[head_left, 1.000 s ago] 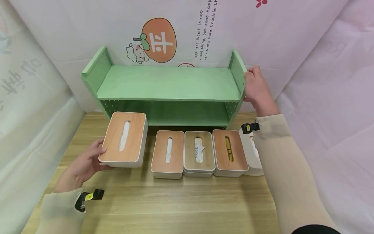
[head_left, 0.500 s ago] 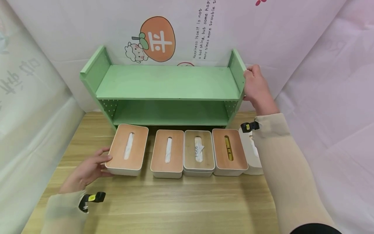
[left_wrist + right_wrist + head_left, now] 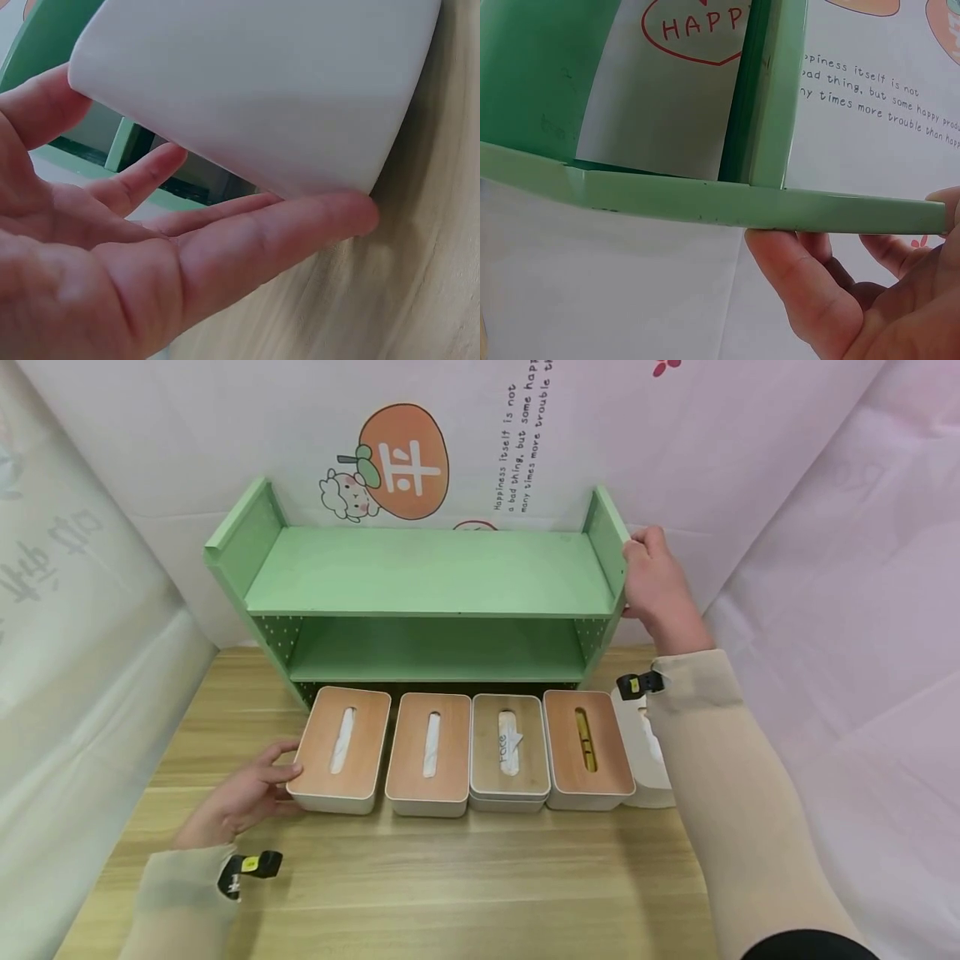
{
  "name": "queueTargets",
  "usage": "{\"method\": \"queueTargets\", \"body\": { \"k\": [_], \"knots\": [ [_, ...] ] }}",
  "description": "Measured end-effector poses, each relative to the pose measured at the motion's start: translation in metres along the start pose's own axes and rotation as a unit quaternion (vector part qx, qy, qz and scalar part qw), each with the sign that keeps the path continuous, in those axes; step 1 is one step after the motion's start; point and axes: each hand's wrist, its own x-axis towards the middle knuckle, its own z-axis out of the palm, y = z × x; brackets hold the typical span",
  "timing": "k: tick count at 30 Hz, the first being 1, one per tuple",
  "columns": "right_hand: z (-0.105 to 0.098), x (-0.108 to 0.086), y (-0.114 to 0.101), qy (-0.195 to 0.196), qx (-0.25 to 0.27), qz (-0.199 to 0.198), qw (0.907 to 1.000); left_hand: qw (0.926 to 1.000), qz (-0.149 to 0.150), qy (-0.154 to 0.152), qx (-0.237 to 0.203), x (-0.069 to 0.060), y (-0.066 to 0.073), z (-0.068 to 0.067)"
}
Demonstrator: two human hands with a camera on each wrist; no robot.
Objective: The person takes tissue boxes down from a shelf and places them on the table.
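Note:
A white tissue box with a wood-look lid (image 3: 341, 747) is at the left end of a row of boxes, slightly tilted compared with its neighbour. My left hand (image 3: 251, 789) holds its left side, the fingers spread along its edge. In the left wrist view the box's white wall (image 3: 262, 82) lies against the fingers and thumb. My right hand (image 3: 660, 589) grips the upper right side panel of the green shelf (image 3: 435, 572). The right wrist view has that panel (image 3: 690, 199) between thumb and fingers, with some fingers partly hidden.
Along the shelf's front stand another wood-lidded tissue box (image 3: 429, 752), a box with a beige lid (image 3: 528, 752), one with a yellow pack inside (image 3: 611, 747) and a white box (image 3: 648, 781) partly behind the right sleeve. Printed white cloth (image 3: 300, 410) hangs behind the wooden table (image 3: 450, 885).
The left hand has brought its tissue box down and to the right, from in front of the shelf's left side to beside the row. The right hand stays on the shelf.

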Motion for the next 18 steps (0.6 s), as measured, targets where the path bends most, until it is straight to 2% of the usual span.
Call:
{"method": "queueTargets", "body": {
  "k": [11,18],
  "knots": [
    [-0.001,-0.002,-0.004,-0.002,0.008,0.002,1.0000,0.9996,-0.027,0.012,0.007,0.001,-0.005,0.010],
    [-0.002,-0.001,0.002,-0.004,0.013,0.001,0.9999,0.9992,-0.036,0.015,0.012,0.001,-0.004,0.014]
  ]
}}
